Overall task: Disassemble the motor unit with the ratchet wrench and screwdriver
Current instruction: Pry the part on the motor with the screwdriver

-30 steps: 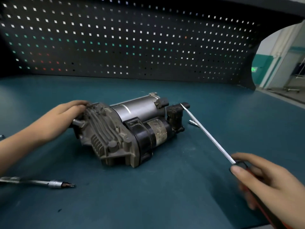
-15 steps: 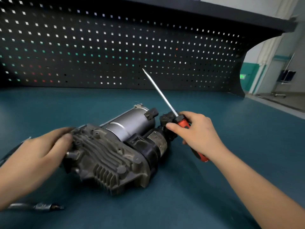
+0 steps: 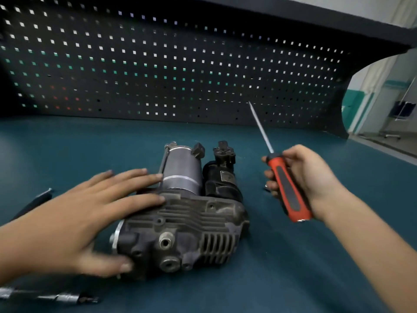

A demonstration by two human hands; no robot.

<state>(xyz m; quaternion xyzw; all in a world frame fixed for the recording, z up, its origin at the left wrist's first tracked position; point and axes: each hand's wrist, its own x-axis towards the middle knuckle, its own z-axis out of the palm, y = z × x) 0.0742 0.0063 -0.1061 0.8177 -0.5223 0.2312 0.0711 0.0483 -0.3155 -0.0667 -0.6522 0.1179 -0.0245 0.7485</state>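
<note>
**Motor unit steadied on the bench, screwdriver held clear**

Motor unit (image 3: pixel 180 222) lies on its side in the middle of the teal bench top (image 3: pixel 293 279). Its finned grey housing faces the camera, and its silver cylinder and black part point away toward the pegboard (image 3: pixel 158 64).

The left hand (image 3: pixel 74 224) rests on the unit's left side. Its fingers are straight and spread across the top of the finned housing, with the fingertips reaching the base of the cylinder. The thumb presses against the near left corner.

The right hand (image 3: pixel 309 177) is to the right of the unit and apart from it. Its fingers curl round the red and black handle of the screwdriver (image 3: pixel 286 188). The shaft slants up and away, and its tip shows against the pegboard, touching nothing.

The ratchet wrench (image 3: pixel 56 297) lies flat on the bench at the near left, partly cut off by the picture edge. A dark-handled tool (image 3: pixel 33 202) lies farther back on the left, just past the left wrist; it is too blurred to tell what it is.
</note>
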